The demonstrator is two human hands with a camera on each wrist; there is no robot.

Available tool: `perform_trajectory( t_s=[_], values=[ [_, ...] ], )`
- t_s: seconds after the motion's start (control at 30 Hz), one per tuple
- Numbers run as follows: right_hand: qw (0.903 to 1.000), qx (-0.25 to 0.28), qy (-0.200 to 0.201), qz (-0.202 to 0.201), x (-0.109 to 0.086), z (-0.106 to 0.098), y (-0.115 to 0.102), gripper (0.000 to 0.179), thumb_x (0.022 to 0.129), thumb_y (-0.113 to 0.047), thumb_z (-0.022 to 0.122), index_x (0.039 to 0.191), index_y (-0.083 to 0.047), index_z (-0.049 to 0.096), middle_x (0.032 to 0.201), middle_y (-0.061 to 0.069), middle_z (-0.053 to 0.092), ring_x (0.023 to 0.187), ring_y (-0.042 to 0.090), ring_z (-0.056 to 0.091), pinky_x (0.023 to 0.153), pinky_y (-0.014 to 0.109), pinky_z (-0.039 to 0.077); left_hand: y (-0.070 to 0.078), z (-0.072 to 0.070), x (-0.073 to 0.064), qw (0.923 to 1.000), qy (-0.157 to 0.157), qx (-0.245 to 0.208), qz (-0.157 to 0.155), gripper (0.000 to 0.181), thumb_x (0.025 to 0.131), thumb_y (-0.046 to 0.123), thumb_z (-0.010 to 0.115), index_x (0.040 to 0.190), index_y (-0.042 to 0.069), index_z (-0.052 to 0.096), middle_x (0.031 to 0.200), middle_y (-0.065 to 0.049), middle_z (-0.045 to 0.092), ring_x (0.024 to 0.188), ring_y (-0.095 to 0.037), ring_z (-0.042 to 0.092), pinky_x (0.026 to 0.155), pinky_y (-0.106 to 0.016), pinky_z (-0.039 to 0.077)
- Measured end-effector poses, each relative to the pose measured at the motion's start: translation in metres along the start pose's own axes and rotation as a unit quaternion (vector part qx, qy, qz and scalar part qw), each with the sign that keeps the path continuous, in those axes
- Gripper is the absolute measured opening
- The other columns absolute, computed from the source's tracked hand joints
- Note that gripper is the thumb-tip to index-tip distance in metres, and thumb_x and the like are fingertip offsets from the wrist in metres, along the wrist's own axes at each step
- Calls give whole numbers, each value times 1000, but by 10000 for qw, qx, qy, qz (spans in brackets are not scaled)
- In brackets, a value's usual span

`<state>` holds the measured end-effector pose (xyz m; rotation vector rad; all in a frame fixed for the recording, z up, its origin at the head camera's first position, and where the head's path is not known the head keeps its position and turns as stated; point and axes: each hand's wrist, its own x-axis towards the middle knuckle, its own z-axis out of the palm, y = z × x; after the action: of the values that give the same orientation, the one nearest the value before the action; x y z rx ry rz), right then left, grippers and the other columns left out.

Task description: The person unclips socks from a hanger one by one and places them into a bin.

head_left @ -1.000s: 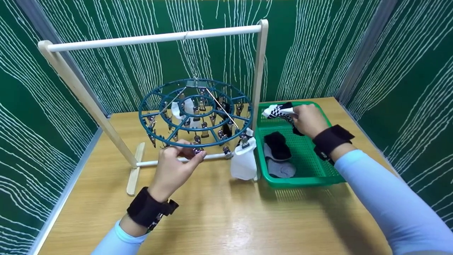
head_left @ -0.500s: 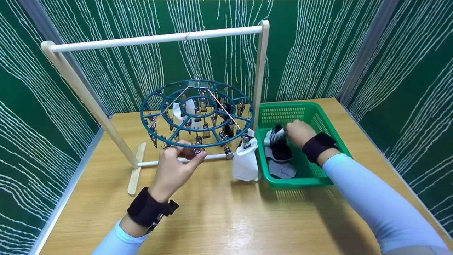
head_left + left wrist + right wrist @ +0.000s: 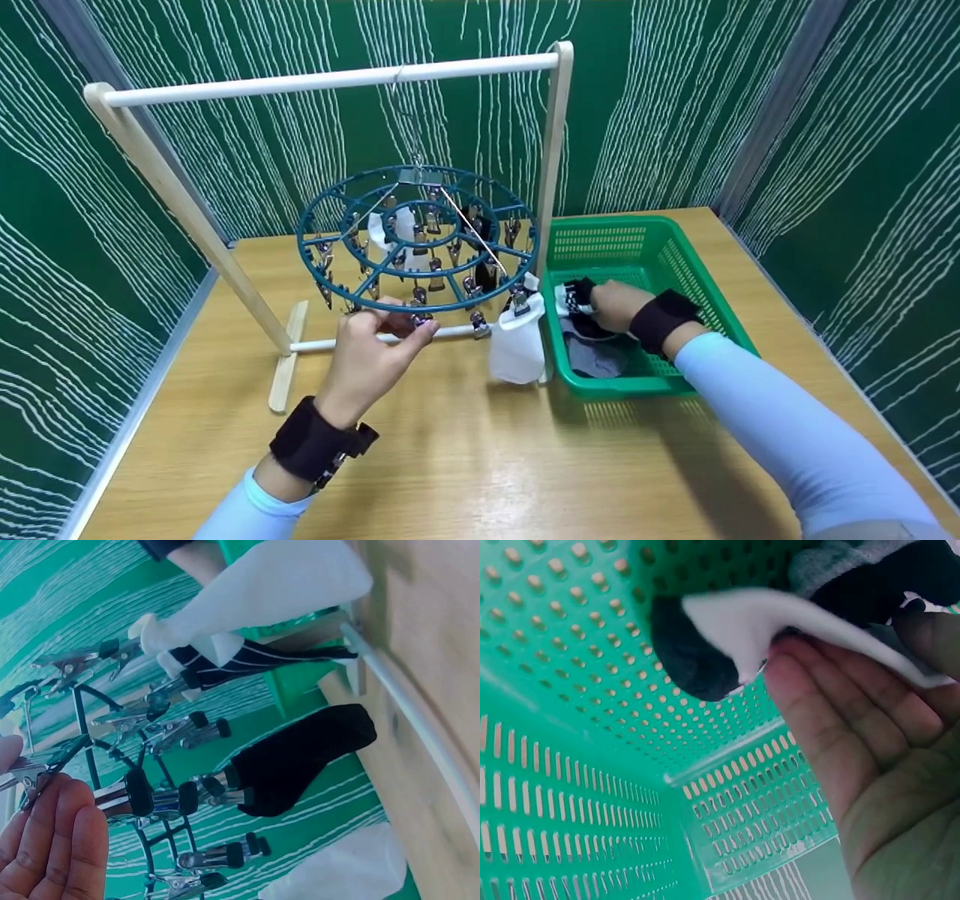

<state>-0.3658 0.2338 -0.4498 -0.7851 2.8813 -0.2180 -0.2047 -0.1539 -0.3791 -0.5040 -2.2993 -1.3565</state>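
My left hand (image 3: pixel 375 352) pinches a metal clip (image 3: pixel 37 772) at the front rim of the round blue sock hanger (image 3: pixel 330 289). My right hand (image 3: pixel 621 306) is down in the green basket (image 3: pixel 637 386), gripping a black-and-white checkered sock (image 3: pixel 570 298). In the right wrist view, the sock's white part (image 3: pixel 754 622) runs between thumb and fingers. Beneath it lie grey and black socks, with a grey sock (image 3: pixel 596 358) nearest the front. A white sock (image 3: pixel 517 349) hangs clipped at the hanger's right, and a black sock (image 3: pixel 304 757) hangs farther in.
The hanger hooks onto the white bar (image 3: pixel 322 79) of a wooden stand (image 3: pixel 172 202). Several other clips dangle from its rings, and another white sock (image 3: pixel 337 870) hangs at the back. Everything stands on a wooden table (image 3: pixel 450 465), with green white-streaked walls (image 3: pixel 675 112) around it.
My right hand has lowered the checkered sock from above the basket's far part down onto the other socks, moving slightly left and nearer. My left hand stays at the clip.
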Motion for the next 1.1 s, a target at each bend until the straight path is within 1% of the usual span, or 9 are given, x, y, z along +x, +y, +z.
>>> perform_trajectory(
  t_s=[0.23, 0.33, 0.47, 0.53, 0.63, 0.7, 0.8, 0.93, 1.1],
  values=[
    [10000, -65, -45, 56, 0, 0, -3, 17, 95, -4, 67, 79, 2, 70, 79, 22, 73, 72, 32, 60, 78, 54, 58, 1, -2, 1, 9999, -87, -21, -96, 17, 93, 14, 88, 101, 4, 78, 90, -5, 79, 78, -16, 72, 76, -25, 63],
    [9999, -38, -59, 122, 0, -5, -4, 25, 96, -6, 68, 72, -5, 64, 72, 14, 68, 69, 27, 55, 71, 47, 53, 2, -3, 1, 9996, -169, -41, -223, 20, 94, 14, 87, 106, 2, 75, 93, -7, 80, 81, -18, 74, 79, -27, 64],
    [9999, 64, 61, 47, -1, -12, -4, 43, 98, -12, 73, 63, -15, 47, 60, -2, 46, 58, 18, 39, 57, 34, 36, 2, -2, 1, 9992, -219, -13, -326, 23, 95, 16, 87, 110, 2, 77, 97, -8, 82, 84, -20, 76, 78, -27, 64],
    [9997, 166, 190, -23, -3, -18, -6, 49, 99, -15, 74, 61, -18, 44, 56, -5, 41, 52, 14, 36, 53, 29, 31, 3, -2, 1, 9993, -196, -6, -315, 22, 94, 16, 87, 109, 1, 80, 99, -10, 83, 84, -21, 77, 78, -26, 64],
    [9981, 270, 539, -145, -6, -32, -12, 45, 100, -16, 76, 62, -14, 52, 56, -4, 47, 51, 13, 42, 51, 30, 36, 3, -2, 2, 9995, -158, -7, -279, 22, 94, 16, 87, 109, 0, 82, 101, -12, 84, 82, -23, 78, 76, -24, 64],
    [9962, 308, 785, -223, -9, -42, -18, 35, 100, -16, 76, 68, -10, 65, 61, 0, 60, 55, 16, 53, 55, 35, 46, 4, -2, 2, 9996, -150, 15, -250, 22, 95, 16, 86, 109, 0, 83, 99, -12, 84, 81, -23, 78, 76, -24, 64],
    [9941, 369, 993, -237, -16, -58, -29, 21, 102, -15, 75, 95, 4, 80, 88, 16, 80, 76, 30, 74, 74, 49, 63, 5, -2, 2, 9996, -165, 56, -200, 22, 95, 17, 86, 109, 0, 83, 100, -11, 84, 82, -22, 78, 77, -25, 64],
    [9917, 503, 1163, -204, -29, -76, -43, 32, 104, -18, 74, 125, 6, 77, 121, 26, 79, 113, 43, 77, 100, 60, 61, 6, -3, 1, 9996, -215, 98, -184, 22, 96, 18, 85, 110, 1, 82, 100, -9, 84, 84, -21, 78, 79, -32, 66],
    [9834, 593, 1653, -452, -41, -90, -60, 33, 104, -20, 75, 127, 5, 76, 122, 24, 79, 113, 40, 78, 100, 59, 62, 8, -6, -1, 9988, -251, 267, -319, 19, 97, 21, 85, 106, 4, 83, 97, -7, 83, 86, -20, 76, 82, -41, 66]
  ],
)
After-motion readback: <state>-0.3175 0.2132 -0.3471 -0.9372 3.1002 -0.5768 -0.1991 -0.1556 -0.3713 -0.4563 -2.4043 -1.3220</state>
